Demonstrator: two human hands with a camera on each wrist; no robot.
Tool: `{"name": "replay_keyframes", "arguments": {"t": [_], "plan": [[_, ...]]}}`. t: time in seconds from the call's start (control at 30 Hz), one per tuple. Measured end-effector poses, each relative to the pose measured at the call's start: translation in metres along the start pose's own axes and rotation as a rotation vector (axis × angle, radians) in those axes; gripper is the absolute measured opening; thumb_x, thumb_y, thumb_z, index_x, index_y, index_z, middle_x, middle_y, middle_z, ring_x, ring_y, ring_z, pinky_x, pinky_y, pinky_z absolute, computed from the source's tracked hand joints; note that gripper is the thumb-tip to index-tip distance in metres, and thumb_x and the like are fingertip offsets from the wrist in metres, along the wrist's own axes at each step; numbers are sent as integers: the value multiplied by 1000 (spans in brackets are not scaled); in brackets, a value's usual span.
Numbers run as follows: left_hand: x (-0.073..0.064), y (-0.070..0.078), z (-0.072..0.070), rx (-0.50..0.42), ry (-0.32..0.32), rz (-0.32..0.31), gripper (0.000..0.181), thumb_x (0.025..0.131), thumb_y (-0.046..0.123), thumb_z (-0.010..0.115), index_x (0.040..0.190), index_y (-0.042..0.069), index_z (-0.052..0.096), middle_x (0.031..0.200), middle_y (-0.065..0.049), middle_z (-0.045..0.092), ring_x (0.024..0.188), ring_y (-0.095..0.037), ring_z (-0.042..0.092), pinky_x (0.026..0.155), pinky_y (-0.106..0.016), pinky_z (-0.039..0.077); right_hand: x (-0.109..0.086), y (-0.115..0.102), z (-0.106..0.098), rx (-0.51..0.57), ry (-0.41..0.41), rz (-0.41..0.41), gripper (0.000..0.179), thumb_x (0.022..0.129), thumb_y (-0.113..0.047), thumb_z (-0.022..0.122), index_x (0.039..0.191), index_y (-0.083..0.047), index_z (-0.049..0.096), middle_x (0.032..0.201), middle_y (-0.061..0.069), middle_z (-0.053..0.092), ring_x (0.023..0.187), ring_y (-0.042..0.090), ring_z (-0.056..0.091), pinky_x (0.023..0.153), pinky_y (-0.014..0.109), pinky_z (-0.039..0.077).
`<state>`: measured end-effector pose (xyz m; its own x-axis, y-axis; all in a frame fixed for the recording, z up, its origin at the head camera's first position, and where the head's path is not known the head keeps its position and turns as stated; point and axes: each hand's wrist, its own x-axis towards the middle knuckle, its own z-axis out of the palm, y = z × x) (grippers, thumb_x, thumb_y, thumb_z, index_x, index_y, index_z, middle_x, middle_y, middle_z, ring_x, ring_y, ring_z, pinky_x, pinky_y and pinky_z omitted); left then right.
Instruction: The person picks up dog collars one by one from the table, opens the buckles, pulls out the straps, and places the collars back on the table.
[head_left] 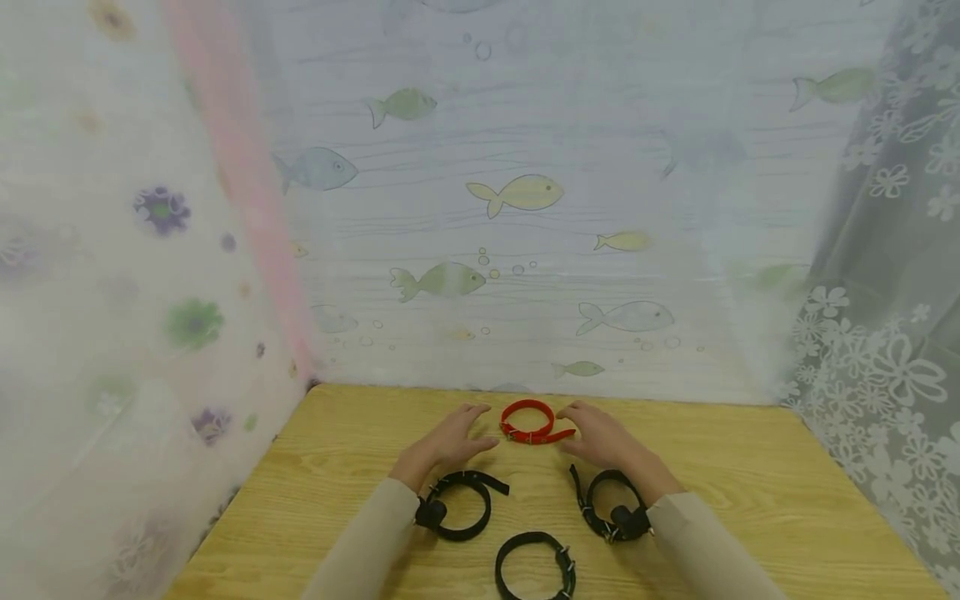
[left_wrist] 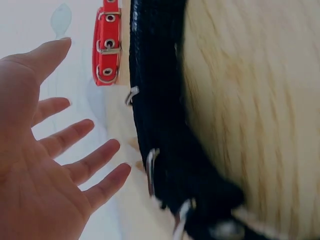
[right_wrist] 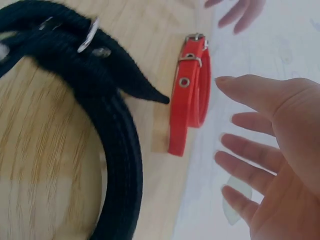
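A red buckled collar (head_left: 528,437) lies looped on the table, its loose end pointing right. My left hand (head_left: 450,439) is just left of it and my right hand (head_left: 600,435) just right, both with fingers spread and apart from the collar. Below my left hand lies a black collar (head_left: 467,534) with metal buckle parts. Another black collar (head_left: 594,523) lies by my right wrist, partly hidden by the wrist camera. Both wrist views show bare palms holding nothing, with the red collar (left_wrist: 108,55) beyond the near black one (left_wrist: 160,100).
A third black collar (head_left: 501,568) lies at the table's near edge, cut off by the frame. The wood-grain table (head_left: 360,417) meets a fish-print curtain (head_left: 450,350) behind. Floral curtains hang at the left (head_left: 150,333) and right (head_left: 892,400).
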<state>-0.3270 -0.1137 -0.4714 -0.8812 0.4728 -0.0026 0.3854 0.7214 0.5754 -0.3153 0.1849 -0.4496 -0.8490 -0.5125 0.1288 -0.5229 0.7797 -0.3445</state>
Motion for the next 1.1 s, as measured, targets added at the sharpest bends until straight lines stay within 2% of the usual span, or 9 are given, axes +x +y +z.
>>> {"name": "replay_keyframes", "arguments": {"t": [0.17,0.3,0.47,0.6,0.87,1.1], "plan": [[8,2,3,-68,6,-22,66,104,35,62,156,2,38,156,-23,40,143,-43,40,111,-59,38,10,-3,5,119,-40,25,47,96,-14,75,136,4,59,135,23,56,120,42,57,97,55,50],[14,5,4,-133,20,-41,62,104,30,63,153,-2,41,151,-25,46,135,-45,48,105,-58,45,17,-2,10,191,-24,44,43,94,-8,75,132,4,60,132,25,55,118,44,58,95,55,51],[23,10,9,-206,47,-71,61,104,29,63,150,-5,44,143,-28,51,128,-46,54,99,-56,50,23,2,16,200,-4,123,52,93,-9,75,137,8,55,133,27,54,116,43,58,95,55,51],[30,12,15,-218,77,-110,58,103,28,64,146,-7,47,137,-27,56,126,-43,55,99,-54,50,28,4,22,212,-10,168,62,92,-10,76,141,15,47,133,31,55,120,45,56,99,57,48],[39,19,26,-195,120,-158,47,101,20,66,133,-13,56,122,-25,63,117,-42,59,97,-53,51,36,5,33,227,-17,151,58,86,-2,79,133,17,51,119,28,62,115,44,59,99,54,49],[43,27,30,-247,165,-225,40,99,12,68,128,-14,59,116,-24,65,111,-39,62,95,-51,52,37,3,35,246,-5,180,57,84,5,74,135,17,51,120,27,62,111,40,60,98,52,50]]}}
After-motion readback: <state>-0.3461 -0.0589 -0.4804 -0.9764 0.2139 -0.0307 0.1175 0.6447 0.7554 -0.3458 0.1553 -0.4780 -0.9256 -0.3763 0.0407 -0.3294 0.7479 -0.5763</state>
